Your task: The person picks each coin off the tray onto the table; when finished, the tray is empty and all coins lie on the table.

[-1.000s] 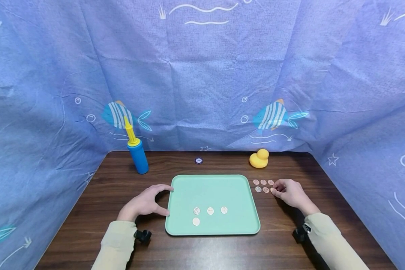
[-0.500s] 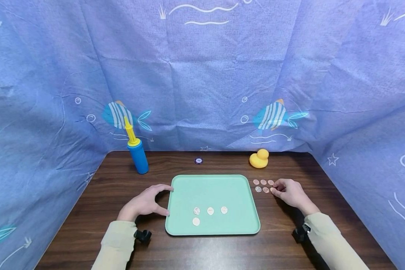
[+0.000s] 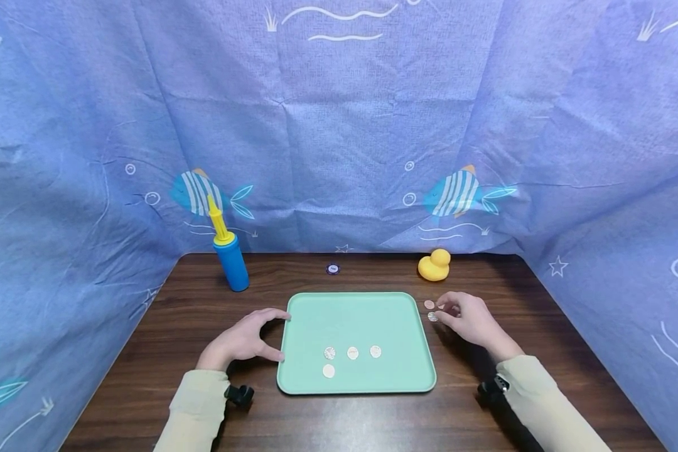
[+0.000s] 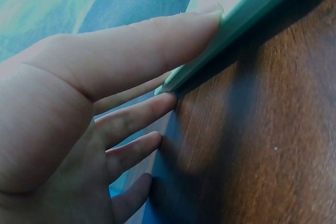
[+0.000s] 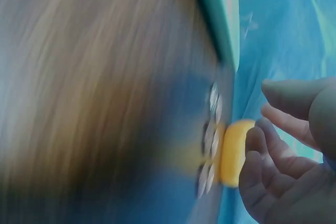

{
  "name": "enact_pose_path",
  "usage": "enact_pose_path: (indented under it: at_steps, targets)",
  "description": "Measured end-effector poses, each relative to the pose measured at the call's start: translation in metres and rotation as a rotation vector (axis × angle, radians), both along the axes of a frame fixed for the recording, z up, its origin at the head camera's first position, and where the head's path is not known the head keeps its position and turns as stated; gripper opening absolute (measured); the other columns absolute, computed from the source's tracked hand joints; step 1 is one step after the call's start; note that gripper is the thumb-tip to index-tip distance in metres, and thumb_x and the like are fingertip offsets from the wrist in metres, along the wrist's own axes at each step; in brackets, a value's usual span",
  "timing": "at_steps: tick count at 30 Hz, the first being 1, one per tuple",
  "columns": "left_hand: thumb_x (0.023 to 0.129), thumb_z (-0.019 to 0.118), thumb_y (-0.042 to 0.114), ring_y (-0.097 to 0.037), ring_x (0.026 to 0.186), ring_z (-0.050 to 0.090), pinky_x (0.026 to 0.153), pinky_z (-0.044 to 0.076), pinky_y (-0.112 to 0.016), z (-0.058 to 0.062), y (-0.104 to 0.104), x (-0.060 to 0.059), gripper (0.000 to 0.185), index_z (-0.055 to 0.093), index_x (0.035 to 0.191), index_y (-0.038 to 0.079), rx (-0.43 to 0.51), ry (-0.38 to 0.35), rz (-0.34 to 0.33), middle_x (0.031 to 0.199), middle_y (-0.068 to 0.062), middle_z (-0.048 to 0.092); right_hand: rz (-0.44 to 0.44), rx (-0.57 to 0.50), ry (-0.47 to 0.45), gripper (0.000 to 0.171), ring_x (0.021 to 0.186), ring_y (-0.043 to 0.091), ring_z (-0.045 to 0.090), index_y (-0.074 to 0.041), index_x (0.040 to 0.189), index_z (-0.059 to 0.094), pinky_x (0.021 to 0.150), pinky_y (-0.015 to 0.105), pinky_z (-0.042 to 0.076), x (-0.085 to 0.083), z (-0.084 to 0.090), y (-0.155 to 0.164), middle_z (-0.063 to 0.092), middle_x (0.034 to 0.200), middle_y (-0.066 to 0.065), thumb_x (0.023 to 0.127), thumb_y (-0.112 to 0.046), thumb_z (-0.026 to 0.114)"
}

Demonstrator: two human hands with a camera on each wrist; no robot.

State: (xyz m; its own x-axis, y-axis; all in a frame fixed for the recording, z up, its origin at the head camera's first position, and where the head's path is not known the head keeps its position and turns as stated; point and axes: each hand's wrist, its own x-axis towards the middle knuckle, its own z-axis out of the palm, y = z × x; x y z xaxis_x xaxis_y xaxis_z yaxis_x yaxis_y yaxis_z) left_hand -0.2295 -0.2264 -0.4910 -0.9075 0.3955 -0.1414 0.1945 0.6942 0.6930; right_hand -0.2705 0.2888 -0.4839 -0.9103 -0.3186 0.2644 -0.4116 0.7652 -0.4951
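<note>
Coins (image 3: 432,317), centre-right on my feed, beside and below the right hand (image 3: 470,319), fingers empty, left hand (image 3: 244,339) spread against tray (image 3: 361,320)

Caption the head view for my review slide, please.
The left hand touches a green tray bearing four coins, while the right hand hovers by more coins beside the tray.

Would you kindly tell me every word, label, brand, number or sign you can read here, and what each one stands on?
No text can be read with certainty.
Round chip: a mark on its pale centre, too small to read.
Coins on the tray: faint markings, too small to read.
Other coins beside the tray: too small or blurred to read.
</note>
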Motion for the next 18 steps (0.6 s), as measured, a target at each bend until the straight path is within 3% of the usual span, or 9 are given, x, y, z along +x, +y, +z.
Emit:
enact_pose_path:
  at_steps: [5, 18]
  targets:
    - [0.077, 0.095, 0.036, -0.041, 0.147, 0.041, 0.116, 0.038, -0.065, 0.002, 0.002, 0.0, 0.082, 0.059, 0.148, 0.015, -0.008, 0.003, -0.004, 0.157, -0.014, 0.05, 0.117, -0.004, -0.017, 0.015, 0.08, 0.01, 0.065, -0.007, 0.103, 0.078, 0.071, 0.029, 0.056, 0.006, 0.005, -0.025, 0.073, 0.093, -0.002, 0.089, -0.009, 0.082]
    - [0.077, 0.095, 0.037, -0.039, 0.148, 0.041, 0.116, 0.038, -0.064, 0.0, 0.001, -0.001, 0.082, 0.059, 0.148, 0.017, -0.003, -0.005, 0.002, 0.157, -0.011, 0.05, 0.421, 0.054, -0.077, 0.02, 0.082, 0.018, 0.068, -0.003, 0.104, 0.077, 0.074, 0.032, 0.059, 0.022, 0.007, -0.087, 0.074, 0.097, 0.005, 0.087, -0.01, 0.084]
